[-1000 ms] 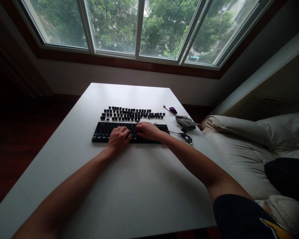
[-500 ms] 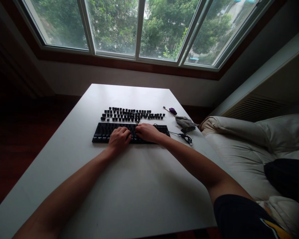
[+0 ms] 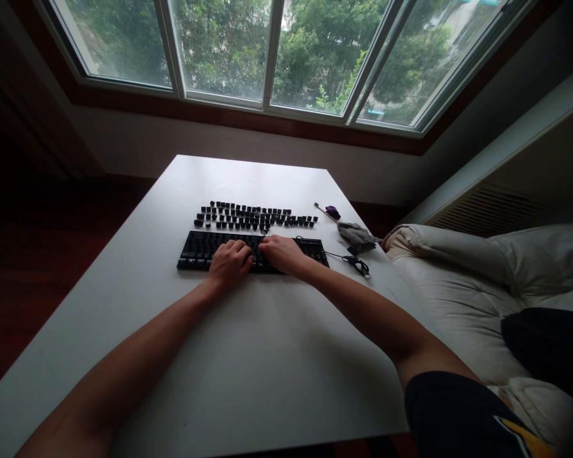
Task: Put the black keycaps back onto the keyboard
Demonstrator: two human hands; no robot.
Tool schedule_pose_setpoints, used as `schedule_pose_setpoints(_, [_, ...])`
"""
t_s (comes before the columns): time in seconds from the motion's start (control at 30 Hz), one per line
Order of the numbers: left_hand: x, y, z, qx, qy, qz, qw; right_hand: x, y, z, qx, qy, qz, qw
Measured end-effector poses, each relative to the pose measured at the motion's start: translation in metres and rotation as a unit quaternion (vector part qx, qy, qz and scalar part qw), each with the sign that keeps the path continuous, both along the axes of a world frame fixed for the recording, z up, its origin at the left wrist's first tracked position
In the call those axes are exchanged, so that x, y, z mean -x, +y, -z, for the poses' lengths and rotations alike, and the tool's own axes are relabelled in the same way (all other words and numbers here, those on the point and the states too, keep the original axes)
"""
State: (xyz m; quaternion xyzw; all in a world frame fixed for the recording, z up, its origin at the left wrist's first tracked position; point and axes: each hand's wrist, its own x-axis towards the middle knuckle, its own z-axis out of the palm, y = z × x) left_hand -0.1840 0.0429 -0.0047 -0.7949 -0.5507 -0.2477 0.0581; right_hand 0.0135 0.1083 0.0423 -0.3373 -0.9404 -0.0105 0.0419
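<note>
A black keyboard (image 3: 195, 249) lies across the white table, with many of its keycaps off. My left hand (image 3: 230, 259) rests on its left-middle part, fingers bent over the keys and thumb toward the right hand, holding the keyboard. Just beside it, my right hand (image 3: 281, 252) is closed in a pinch above the keyboard's middle. Whatever its fingertips hold is too small and hidden to make out. Behind the keyboard, loose black keycaps (image 3: 229, 222) stand in several rows. A thin wire-like thing shows near the right fingertips, unclear in shape.
On the white table (image 3: 248, 356), to the right, lie a grey cloth (image 3: 356, 237), a coiled black cable (image 3: 358, 264), a thin brush (image 3: 323, 210) and a small purple thing (image 3: 333, 212). A pale sofa (image 3: 458, 280) stands along the right edge, a window beyond.
The view has shifted slightly. Both hands stay at the same places on the keyboard, the right fingers having moved a very little. The keycap rows look the same.
</note>
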Motion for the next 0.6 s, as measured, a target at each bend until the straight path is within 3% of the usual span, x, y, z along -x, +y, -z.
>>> schedule_pose_setpoints(0.13, [0.000,-0.001,-0.001,-0.001,0.000,0.002,1.000,-0.008,0.019,-0.001,0.026,0.033,0.007,0.999])
schedule_pose_setpoints(0.3, [0.001,-0.001,-0.001,-0.006,0.000,0.002,1.000,-0.011,0.063,0.005,-0.011,0.097,0.120,0.988])
schedule_pose_setpoints(0.43, [0.001,-0.001,-0.002,-0.007,0.002,0.005,1.000,-0.004,0.087,0.013,-0.015,0.061,0.140,0.988])
schedule_pose_setpoints(0.6, [0.002,-0.001,-0.003,-0.004,0.005,0.008,1.000,0.004,0.093,0.019,-0.023,0.011,0.131,0.991])
